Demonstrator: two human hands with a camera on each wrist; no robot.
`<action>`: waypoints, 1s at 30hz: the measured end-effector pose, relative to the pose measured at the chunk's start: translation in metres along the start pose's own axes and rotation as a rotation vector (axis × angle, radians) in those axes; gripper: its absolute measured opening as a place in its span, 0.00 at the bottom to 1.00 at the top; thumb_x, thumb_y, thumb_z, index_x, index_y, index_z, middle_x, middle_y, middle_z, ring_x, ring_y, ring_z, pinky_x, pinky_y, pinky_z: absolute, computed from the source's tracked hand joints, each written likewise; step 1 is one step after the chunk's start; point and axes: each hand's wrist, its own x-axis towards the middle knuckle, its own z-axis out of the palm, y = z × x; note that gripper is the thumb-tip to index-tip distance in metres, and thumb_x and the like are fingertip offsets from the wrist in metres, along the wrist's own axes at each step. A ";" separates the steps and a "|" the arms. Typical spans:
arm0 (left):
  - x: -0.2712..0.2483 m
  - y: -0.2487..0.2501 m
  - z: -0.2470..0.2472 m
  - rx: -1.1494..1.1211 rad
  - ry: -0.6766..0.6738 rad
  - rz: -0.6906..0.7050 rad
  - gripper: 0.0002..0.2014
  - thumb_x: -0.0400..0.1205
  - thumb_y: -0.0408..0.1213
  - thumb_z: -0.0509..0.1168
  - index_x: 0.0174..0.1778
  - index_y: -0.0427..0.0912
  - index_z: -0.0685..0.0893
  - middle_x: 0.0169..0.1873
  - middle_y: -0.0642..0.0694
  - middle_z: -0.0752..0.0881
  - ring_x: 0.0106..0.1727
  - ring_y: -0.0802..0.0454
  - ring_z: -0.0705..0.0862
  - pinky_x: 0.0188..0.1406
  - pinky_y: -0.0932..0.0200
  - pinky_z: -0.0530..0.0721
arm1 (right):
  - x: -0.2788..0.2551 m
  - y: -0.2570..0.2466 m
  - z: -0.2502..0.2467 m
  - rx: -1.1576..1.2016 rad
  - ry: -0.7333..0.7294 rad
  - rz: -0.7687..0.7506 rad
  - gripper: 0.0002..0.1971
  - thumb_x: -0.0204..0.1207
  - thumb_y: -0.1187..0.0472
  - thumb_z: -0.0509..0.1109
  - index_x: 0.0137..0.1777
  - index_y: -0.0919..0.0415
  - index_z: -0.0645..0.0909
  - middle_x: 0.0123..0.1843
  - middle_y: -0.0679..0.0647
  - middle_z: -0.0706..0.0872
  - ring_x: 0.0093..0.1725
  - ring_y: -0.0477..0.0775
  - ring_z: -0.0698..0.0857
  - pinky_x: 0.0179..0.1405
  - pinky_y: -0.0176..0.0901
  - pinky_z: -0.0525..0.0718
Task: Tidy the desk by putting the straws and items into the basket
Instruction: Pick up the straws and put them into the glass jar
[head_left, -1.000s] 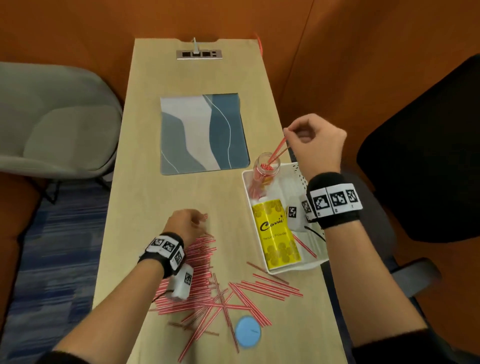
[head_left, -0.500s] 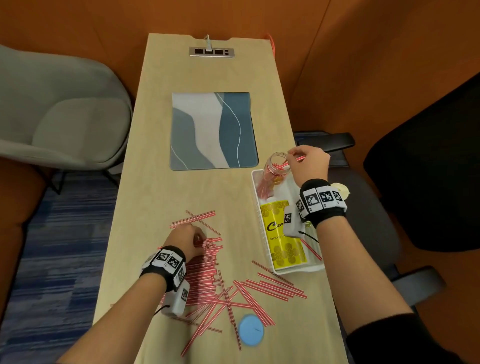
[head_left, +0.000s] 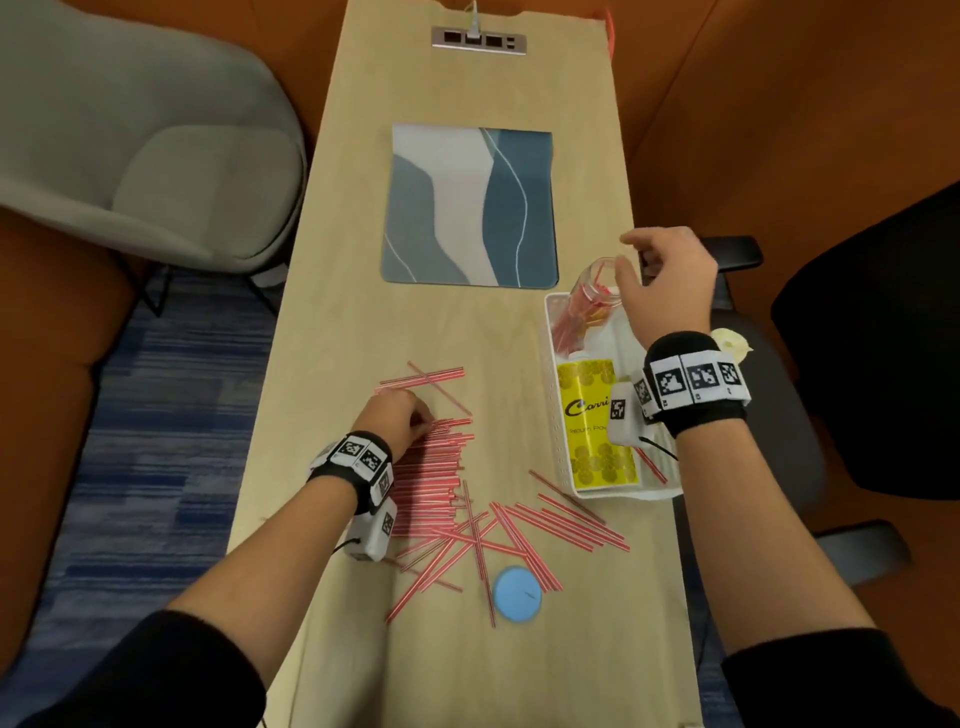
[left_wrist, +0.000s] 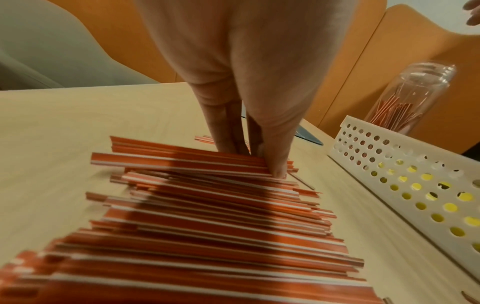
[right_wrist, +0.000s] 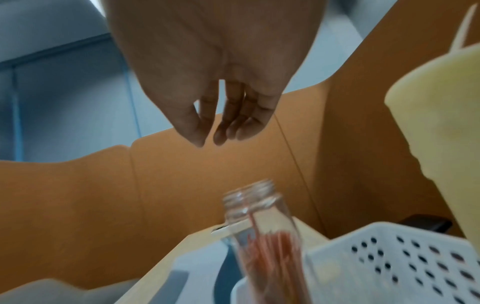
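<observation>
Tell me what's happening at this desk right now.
A person is clearing red-and-white straws off the desk. The left hand pinches some from the loose pile. The right hand hovers empty and open above a clear jar set in the white basket with some straws already inside, next to a yellow bottle. Many straws and a blue lid lie on the desk.

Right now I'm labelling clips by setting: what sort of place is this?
Probably an office booth or study nook: a narrow wooden desk with a built-in socket strip at its far end, orange partition walls close around it, and a grey lounge chair alongside.
</observation>
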 end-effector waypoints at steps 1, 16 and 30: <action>-0.002 0.000 -0.001 -0.011 0.004 0.006 0.07 0.80 0.39 0.72 0.51 0.45 0.92 0.50 0.48 0.91 0.52 0.49 0.87 0.56 0.59 0.81 | -0.010 -0.006 -0.002 0.024 0.016 -0.017 0.10 0.77 0.61 0.71 0.57 0.53 0.86 0.53 0.48 0.85 0.48 0.46 0.82 0.52 0.38 0.81; -0.016 0.035 -0.074 -0.390 0.224 0.127 0.07 0.68 0.41 0.83 0.36 0.44 0.93 0.34 0.52 0.91 0.38 0.54 0.89 0.47 0.55 0.89 | -0.220 -0.013 0.103 -0.237 -0.909 0.345 0.13 0.66 0.46 0.82 0.37 0.51 0.83 0.36 0.44 0.85 0.38 0.45 0.84 0.43 0.39 0.84; 0.027 0.120 -0.172 -0.158 0.081 0.392 0.13 0.71 0.36 0.82 0.51 0.43 0.93 0.31 0.50 0.91 0.32 0.57 0.90 0.47 0.63 0.89 | -0.227 -0.019 0.106 -0.149 -0.892 0.304 0.07 0.74 0.51 0.76 0.44 0.53 0.91 0.43 0.49 0.91 0.46 0.49 0.89 0.51 0.44 0.89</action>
